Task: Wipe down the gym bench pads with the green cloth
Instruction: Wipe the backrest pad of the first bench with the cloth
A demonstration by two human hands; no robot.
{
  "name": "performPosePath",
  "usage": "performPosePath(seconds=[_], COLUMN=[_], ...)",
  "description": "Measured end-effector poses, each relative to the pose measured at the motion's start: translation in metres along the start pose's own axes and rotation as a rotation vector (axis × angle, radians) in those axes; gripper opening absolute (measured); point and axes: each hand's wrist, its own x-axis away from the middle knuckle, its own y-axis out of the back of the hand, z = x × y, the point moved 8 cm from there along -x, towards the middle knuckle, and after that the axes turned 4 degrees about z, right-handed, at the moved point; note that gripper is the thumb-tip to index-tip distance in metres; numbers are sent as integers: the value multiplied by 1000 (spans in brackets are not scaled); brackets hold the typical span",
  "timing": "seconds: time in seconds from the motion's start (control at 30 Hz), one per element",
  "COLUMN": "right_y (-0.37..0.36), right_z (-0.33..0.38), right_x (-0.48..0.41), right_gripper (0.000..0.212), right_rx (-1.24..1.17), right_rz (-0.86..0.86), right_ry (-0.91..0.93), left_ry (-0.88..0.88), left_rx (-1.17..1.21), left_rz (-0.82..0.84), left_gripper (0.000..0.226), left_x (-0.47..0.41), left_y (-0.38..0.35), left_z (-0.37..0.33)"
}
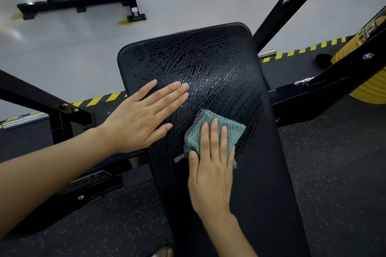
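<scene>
Under the right hand [211, 165] lies the green cloth [217, 133], folded into a rough square and pressed flat against the black bench pad [208, 64]. The right hand is open, palm down, with three fingers extended over the cloth and the thumb resting at the cloth's left edge; it presses rather than pinches. A mesh-textured border of the cloth shows to the left of and below the fingers. To the left of the right hand, and slightly farther from the body, the left hand [144, 115] lies flat and open on the pad, fingers together and pointing toward the pad's centre, holding nothing. The two hands sit near each other without touching. Beyond the fingertips of both hands the pad surface carries streaked, beaded moisture with a whitish patch just ahead of the left fingers; nearer the wrists the pad looks matte, though glare makes the boundary hard to fix. Black frame bars [292, 6] run outward to either side of the hands. Striped yellow-and-black tape [302, 50] marks the edge between dark speckled matting and pale floor [83, 48]. A yellow weight plate [371, 87] appears far right of the right hand.
</scene>
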Motion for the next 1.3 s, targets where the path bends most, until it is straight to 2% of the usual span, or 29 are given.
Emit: performPosePath(seconds=[0.2,0.4,0.53,0.77,0.93,1.17,1.3], right_y=[20,38,33,-9,-6,36,41], right_z=[-38,-61,-45,15,2,-73,-76], right_x=[-36,-76,-62,16,4,-52,-73], right_gripper=[59,56,57,56,56,56,57], right_rx=[-72,-168,-184,-161,-162,-234,-283], right_rz=[-85,-175,-173,-137,-164,-237,-252], right_ry=[-186,-430,-439,-396,-429,-629,-799], left_ry=[-33,-160,-222,-317,-389,-458,-463], left_rx=[1,15,16,5,-7,-16,-24], left_rz=[18,38,36,32,48,75,67], left_gripper=[64,66,67,67,69,70,70], left_x=[-1,-13,-23,-40,-54,-62,-62], left_y=[0,2,2,3,2,0,0], left_z=[0,1,-1,-4,-8,-11,-13])
